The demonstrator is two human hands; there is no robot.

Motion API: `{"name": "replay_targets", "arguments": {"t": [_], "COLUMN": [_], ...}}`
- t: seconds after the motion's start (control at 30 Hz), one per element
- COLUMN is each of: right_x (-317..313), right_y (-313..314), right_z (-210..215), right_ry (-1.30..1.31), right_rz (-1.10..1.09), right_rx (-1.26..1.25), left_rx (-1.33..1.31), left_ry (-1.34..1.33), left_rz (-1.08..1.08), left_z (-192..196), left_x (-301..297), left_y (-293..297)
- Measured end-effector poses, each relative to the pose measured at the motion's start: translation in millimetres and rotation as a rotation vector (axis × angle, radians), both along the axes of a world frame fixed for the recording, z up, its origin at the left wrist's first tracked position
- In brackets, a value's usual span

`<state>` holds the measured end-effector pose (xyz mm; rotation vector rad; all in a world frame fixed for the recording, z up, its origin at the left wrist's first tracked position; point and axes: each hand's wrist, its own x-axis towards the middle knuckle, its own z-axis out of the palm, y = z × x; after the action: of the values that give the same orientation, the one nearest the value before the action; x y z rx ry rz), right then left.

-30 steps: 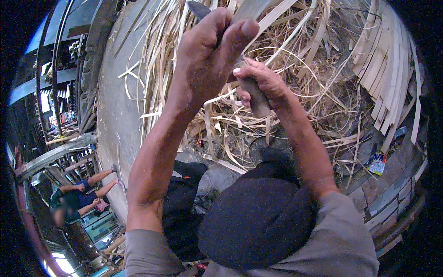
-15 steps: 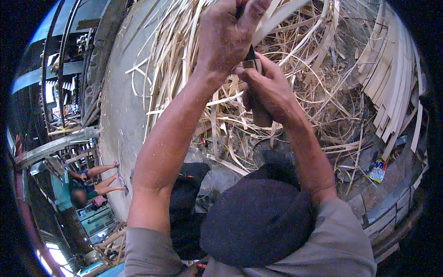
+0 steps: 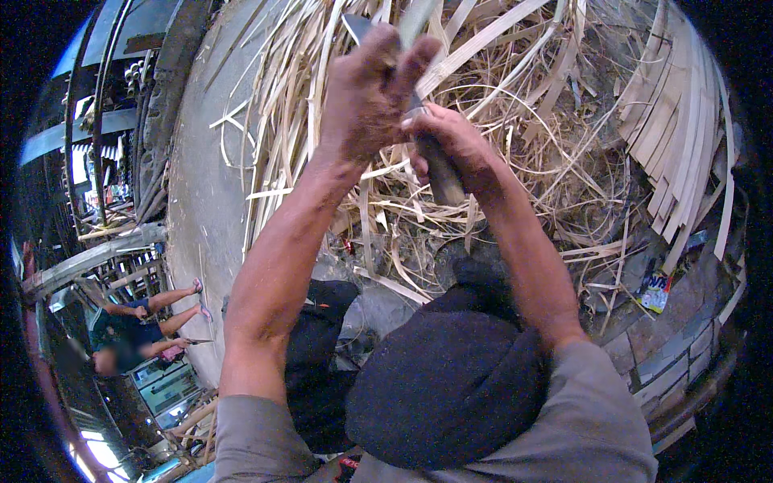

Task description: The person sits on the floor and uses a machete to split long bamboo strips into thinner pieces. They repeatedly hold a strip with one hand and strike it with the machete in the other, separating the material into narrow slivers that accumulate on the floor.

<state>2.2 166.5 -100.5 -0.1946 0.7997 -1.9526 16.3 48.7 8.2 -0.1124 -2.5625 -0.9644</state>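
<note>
Both my hands closed on knife and strip, raised over the shavings.

My right hand (image 3: 455, 149) is wrapped tight round the knife (image 3: 435, 161) handle; my left hand (image 3: 370, 97), touching it just above, pinches a pale bamboo strip (image 3: 415, 20) against the blade. Beyond and below lies the heap of shavings (image 3: 499, 121); flat slats (image 3: 684, 121) are stacked well right.

Small flat packet (image 3: 655, 291), blue, red and white, lying on stone paving, lower right, beside the bamboo strips (image 3: 684, 137)
</note>
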Motion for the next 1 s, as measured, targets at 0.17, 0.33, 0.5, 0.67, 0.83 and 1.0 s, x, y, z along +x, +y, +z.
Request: {"name": "replay_targets", "arguments": {"t": [0.17,0.33,0.5,0.67,0.83,1.0], "right_x": [-3,-1,12,2,-4,-11], "right_y": [-8,-4,-10,-13,-11,-14], "right_z": [-25,4,47,44,6,-22], "right_ry": [-0.232,-0.026,0.316,0.186,-0.015,-0.360], "right_rz": [0.098,-0.023,0.062,-0.057,0.026,0.112], "right_rx": [-0.169,0.037,0.160,0.093,-0.054,-0.051], "left_rx": [-0.046,-0.852,-0.003,-0.370,0.112,0.146], "left_ry": [0.073,0.403,0.113,-0.096,-0.173,-0.101], "left_rz": [0.050,0.103,0.256,0.168,0.099,0.132], "left_z": [26,40,40,30,15,54], "left_x": [15,3,-33,-28,10,26], "left_y": [-25,-29,9,-7,-18,-16]}}
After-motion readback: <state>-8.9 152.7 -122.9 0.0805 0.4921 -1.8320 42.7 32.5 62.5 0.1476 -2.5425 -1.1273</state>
